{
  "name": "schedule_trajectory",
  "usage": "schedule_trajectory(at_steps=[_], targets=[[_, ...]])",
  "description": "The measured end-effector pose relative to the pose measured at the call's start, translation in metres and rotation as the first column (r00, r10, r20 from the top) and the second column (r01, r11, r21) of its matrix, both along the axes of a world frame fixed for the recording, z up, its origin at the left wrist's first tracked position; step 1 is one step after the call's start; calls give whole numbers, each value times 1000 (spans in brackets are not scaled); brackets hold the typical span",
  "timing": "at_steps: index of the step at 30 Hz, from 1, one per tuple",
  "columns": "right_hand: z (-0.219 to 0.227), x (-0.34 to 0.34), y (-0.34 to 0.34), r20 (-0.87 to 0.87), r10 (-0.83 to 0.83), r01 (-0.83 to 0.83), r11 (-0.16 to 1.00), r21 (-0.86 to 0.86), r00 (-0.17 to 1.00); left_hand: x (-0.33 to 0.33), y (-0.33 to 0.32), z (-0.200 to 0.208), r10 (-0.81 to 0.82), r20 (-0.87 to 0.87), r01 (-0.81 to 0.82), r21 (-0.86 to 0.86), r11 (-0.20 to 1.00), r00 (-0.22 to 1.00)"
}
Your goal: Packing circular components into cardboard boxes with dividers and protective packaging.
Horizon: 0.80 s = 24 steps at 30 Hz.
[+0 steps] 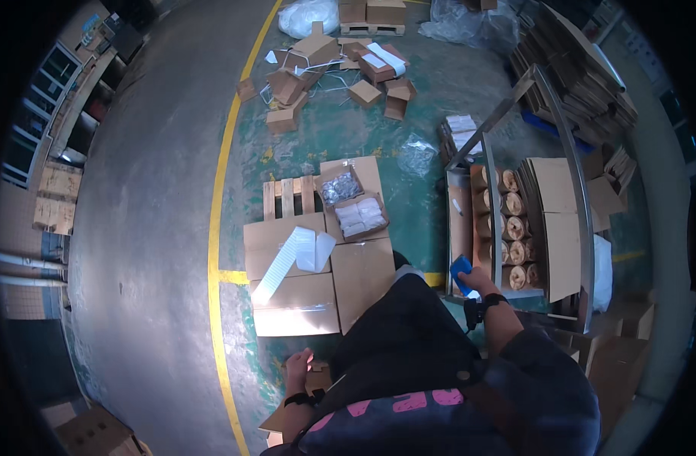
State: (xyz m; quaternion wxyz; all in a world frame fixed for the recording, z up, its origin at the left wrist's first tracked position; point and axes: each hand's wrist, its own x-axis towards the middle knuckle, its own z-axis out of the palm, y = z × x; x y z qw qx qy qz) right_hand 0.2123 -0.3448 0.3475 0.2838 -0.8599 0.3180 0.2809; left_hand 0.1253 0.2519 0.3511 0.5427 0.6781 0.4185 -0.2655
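Note:
My right hand [479, 281] is closed round a small blue hand-held object [460, 275], whose exact kind I cannot make out. It is beside the metal-framed rack, over the yellow floor line. Low at my left side, my left hand [298, 368] has its fingers curled in; whether anything is between them is too small to tell. Sealed cartons [295, 304] stand ahead of me on a wooden pallet [289, 196]. On them lie a strip of white labels [283, 262], an open box of white packets [361, 216] and an open box of small greyish pieces [340, 187].
At my right, a metal rack [587, 258] holds brown paper rolls [517, 228] and flat cardboard [562, 228]. Loose boxes [291, 87] and white straps litter the floor farther ahead. A yellow line [215, 273] runs along the left. More cardboard [618, 357] is near my right side.

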Motion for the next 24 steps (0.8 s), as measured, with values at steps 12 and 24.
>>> schedule_trajectory(at_steps=[12,24], targets=[[12,195,-95,-149,209,-175,961,216,966,70,-100,85,335,-89,-311,209,927,938],[201,414,-220,544,-407,-7,796,606,734,160,-141,45,272,-192,-282,-27,959,943]])
